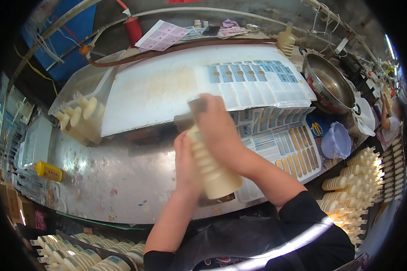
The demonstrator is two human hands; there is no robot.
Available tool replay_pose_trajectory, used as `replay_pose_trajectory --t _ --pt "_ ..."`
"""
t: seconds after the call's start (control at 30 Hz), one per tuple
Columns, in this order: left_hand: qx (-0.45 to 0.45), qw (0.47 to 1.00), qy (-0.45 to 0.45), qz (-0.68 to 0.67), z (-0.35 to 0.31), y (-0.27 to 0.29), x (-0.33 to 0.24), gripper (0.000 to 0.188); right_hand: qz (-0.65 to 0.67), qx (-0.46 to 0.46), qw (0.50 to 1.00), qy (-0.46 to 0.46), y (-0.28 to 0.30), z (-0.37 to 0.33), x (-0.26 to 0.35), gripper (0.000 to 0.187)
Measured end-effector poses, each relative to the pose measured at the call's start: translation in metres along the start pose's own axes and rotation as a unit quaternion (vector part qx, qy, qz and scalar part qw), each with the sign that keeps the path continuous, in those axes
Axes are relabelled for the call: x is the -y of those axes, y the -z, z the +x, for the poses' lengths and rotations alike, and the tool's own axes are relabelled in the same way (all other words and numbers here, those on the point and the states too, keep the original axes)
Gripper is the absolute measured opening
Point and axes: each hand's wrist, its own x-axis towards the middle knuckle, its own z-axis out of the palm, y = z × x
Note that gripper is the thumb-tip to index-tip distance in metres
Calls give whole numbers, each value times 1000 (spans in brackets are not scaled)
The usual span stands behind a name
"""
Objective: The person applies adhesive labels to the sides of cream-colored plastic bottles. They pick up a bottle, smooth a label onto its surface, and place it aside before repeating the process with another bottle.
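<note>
Above the front of the metal worktop, a cream ribbed bottle-shaped piece [215, 179] is tilted, its wide round end toward me and its narrow end away. My left hand [184, 160] grips its left side with closed fingers. Across its upper right side lies my right hand [218, 133], blurred by motion, its fingers closed on a small brownish flat piece [196, 107] near the narrow end. Beneath, a sheet of blue and gold labels [298, 158] hangs over the front edge of a white board [153, 95]. More blue label strips [244, 72] lie on the board.
Several cream ribbed pieces [90, 113] stand at the left. A yellow bottle [49, 171] lies on the metal worktop [104, 185]. At right are a metal pot [328, 81] and a lilac basin [337, 141]. Rows of cream pieces [348, 189] fill the lower right; a person [393, 122] is beyond.
</note>
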Motion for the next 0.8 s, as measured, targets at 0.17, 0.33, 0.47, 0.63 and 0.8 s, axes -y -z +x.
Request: replay_pose_trajectory --t 0.17,0.33,0.47,0.63,0.8 --pt "32 997 -60 -34 8 13 15 53 60 18 997 -48 -37 9 27 44" --pt "41 998 -40 28 20 23 6 58 100 63 987 -106 -25 10 26 31" --pt "22 987 -42 151 27 19 14 48 -36 -38 998 -25 0 -1 -29 42" --pt "29 993 -20 111 40 43 25 51 97 -108 989 5 1 -15 -74 42" --pt "6 996 4 85 25 25 10 52 92 -92 991 17 9 -17 -81 44"
